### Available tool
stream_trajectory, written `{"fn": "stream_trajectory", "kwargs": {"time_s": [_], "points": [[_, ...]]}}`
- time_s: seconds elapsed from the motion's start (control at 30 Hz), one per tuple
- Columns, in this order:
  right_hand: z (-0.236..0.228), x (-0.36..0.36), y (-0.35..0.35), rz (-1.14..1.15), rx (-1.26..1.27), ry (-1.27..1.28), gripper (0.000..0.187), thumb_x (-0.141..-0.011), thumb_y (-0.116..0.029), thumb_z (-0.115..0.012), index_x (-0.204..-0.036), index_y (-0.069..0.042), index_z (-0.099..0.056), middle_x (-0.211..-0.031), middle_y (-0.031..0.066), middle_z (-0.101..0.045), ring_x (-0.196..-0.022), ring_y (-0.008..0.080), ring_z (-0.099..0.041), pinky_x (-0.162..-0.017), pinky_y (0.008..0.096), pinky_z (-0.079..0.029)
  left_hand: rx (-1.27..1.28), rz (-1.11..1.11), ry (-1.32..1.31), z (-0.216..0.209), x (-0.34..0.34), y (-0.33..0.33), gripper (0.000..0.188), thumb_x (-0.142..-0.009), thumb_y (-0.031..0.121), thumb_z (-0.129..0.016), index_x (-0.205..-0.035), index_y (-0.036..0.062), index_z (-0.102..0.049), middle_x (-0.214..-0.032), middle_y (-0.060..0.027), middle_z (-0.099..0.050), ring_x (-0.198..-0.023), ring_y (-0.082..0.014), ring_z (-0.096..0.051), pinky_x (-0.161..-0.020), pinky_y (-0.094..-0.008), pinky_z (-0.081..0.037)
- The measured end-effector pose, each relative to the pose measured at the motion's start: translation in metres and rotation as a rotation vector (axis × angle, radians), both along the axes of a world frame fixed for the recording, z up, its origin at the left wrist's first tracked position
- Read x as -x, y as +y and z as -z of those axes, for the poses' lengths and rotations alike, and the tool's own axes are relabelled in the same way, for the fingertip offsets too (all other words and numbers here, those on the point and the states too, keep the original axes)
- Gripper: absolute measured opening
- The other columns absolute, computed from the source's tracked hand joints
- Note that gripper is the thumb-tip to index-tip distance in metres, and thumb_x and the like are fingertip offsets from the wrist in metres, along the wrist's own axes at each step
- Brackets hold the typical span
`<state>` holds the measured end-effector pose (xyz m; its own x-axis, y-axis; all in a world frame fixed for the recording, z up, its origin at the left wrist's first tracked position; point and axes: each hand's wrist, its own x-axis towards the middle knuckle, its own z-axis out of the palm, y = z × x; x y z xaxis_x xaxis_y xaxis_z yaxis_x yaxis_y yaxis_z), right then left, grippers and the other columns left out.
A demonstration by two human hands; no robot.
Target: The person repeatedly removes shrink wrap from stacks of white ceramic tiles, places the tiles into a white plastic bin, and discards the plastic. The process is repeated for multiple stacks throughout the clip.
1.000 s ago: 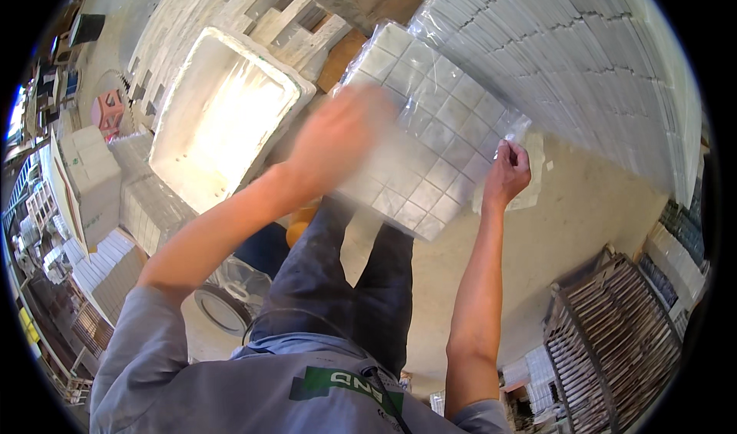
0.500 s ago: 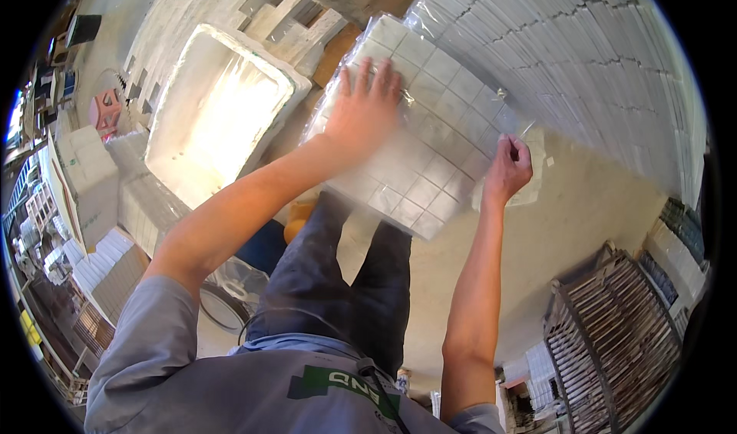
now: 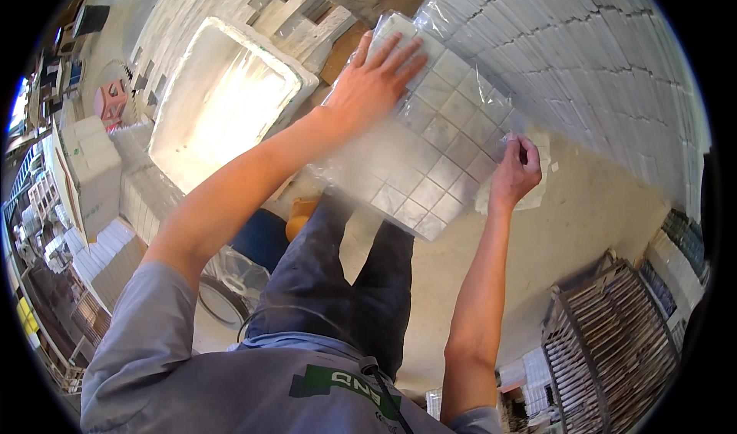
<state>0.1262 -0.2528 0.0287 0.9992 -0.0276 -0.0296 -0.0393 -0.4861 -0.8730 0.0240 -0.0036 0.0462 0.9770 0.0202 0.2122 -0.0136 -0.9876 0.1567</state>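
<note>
Square-tile sheet (image 3: 441, 135) in clear film (image 3: 519, 121) sits before the person's legs, between white tub (image 3: 299, 100) and pale stack (image 3: 568, 58). Left hand (image 3: 372, 89) grips nothing, palm down, fingers spread over the far-left part, probably steadying it; right hand (image 3: 516, 174) pinches what looks like film edge at the right corner, likely for tension, forearm nearly straight ahead.

"What's moved?"
"The left hand (image 3: 370, 90) slid forward; the mosaic tile sheet's (image 3: 430, 138) far corner now lies nearer its spread fingertips."
"Right hand (image 3: 516, 171)?"
"Slightly farther out from the left."
</note>
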Motion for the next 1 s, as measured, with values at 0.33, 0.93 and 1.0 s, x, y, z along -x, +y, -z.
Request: {"fn": "stream_trajectory", "kwargs": {"time_s": [0.33, 0.93, 1.0], "points": [[-0.001, 0.002, -0.001, -0.020, -0.043, -0.013, 0.013, -0.083, -0.008, -0.065, -0.089, 0.004, -0.066, -0.081, 0.0034, -0.064, -0.072, 0.0109, -0.057, -0.069, 0.0247, -0.047, 0.213, -0.521, 0.070, 0.014, -0.041, 0.027, 0.038, -0.076, 0.020, -0.071, -0.110, 0.0078, -0.062, -0.094, -0.0111, -0.059, -0.095, -0.0297, -0.056, -0.082, -0.0406, -0.045], [0.005, -0.004, -0.009, -0.019, -0.110, 0.047, 0.017, -0.083, -0.010, -0.065, -0.089, 0.006, -0.066, -0.077, 0.0039, -0.065, -0.070, 0.0096, -0.057, -0.068, 0.0230, -0.046, 0.773, -0.543, 0.099, -0.004, -0.042, 0.038, 0.014, -0.075, 0.008, -0.071, -0.083, 0.0034, -0.061, -0.076, -0.0067, -0.066, -0.068, -0.0159, -0.063, -0.065, -0.0286, -0.050], [0.006, -0.003, -0.009, -0.014, -0.125, 0.054, 0.017, -0.084, -0.010, -0.065, -0.089, 0.006, -0.066, -0.076, 0.0034, -0.064, -0.069, 0.0090, -0.056, -0.067, 0.0226, -0.046, 1.153, -0.553, 0.115, -0.003, -0.039, 0.048, 0.019, -0.074, 0.006, -0.073, -0.087, 0.0010, -0.061, -0.076, -0.0054, -0.065, -0.069, -0.0117, -0.060, -0.064, -0.0257, -0.047]]}}
